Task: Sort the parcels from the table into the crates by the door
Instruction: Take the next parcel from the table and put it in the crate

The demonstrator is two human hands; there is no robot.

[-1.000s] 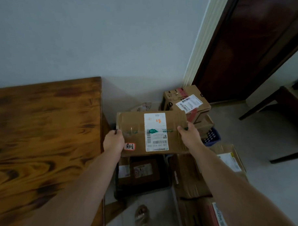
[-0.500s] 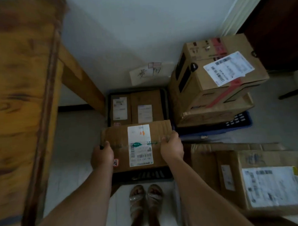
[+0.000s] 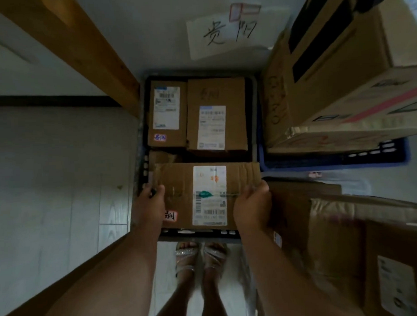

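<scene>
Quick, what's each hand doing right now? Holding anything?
Left hand: closed, gripping the left end of the cardboard parcel.
Right hand: closed, gripping the right end of the same parcel.

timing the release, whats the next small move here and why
Probably lower the parcel straight down into the near end of the black crate, then let go: left hand and right hand grip its ends, and it hangs over the space in front of the narrow box and wider box inside.
</scene>
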